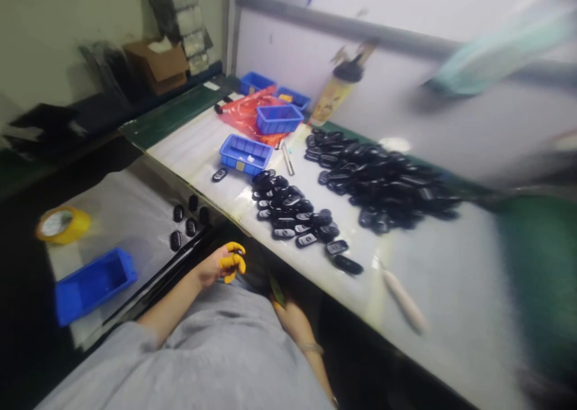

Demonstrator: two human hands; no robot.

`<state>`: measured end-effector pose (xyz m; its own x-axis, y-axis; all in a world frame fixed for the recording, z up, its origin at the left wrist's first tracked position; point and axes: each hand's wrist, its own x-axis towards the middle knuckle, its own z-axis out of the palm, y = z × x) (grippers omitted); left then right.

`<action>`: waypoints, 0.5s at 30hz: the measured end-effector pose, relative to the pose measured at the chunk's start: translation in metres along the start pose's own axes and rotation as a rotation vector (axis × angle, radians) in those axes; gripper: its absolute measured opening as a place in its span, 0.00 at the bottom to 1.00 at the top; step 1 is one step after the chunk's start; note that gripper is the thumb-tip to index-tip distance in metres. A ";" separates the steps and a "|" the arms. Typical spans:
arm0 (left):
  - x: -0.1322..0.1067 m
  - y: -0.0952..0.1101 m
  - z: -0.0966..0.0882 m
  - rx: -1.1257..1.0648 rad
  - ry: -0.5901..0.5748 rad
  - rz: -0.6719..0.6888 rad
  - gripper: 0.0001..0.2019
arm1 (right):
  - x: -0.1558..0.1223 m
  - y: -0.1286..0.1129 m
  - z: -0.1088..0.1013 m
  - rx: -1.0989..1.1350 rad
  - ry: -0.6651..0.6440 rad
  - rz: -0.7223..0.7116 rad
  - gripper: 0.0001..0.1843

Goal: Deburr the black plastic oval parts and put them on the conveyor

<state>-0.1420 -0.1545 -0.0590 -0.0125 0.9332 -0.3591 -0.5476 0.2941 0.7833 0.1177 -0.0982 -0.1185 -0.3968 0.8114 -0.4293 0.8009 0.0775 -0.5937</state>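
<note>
Loosely curled, left hand (pixel 216 267), near bench edge (pixel 270 249), yellow-cotted fingers (pixel 234 261) bent inward

key fobs (pixel 383 187): glossy black plastic shells. bins (pixel 246 154): matt blue moulded plastic. bag (pixel 246 115): thin, glossy red plastic. carton (pixel 155 67): rough brown cardboard. sleeve (pixel 180 356): matt grey cloth. finger cots (pixel 234 264): smooth yellow rubber. slim tool (pixel 287 159): bright metal.

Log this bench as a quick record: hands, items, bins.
left hand: yellow finger cots, curled, any held item unclear
nearest: black fob shells
right hand: hidden; right forearm beyond bench edge
bench: two piles of key fobs
bins: blue bins on bench; lower blue bin below
tape: yellow tape roll
</note>
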 end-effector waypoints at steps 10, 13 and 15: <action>0.030 -0.021 0.068 0.650 -0.115 0.019 0.24 | -0.023 -0.044 -0.010 0.533 0.167 -0.135 0.29; 0.038 -0.016 0.081 0.750 -0.272 0.001 0.32 | -0.022 -0.046 -0.015 0.660 0.201 -0.108 0.26; 0.037 -0.011 0.086 0.831 -0.408 -0.013 0.33 | -0.025 -0.047 -0.018 0.744 0.235 -0.105 0.20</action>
<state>-0.0647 -0.1058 -0.0375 0.3714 0.8829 -0.2874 0.2320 0.2115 0.9494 0.0987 -0.1116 -0.0675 -0.2819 0.9291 -0.2394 0.2208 -0.1801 -0.9586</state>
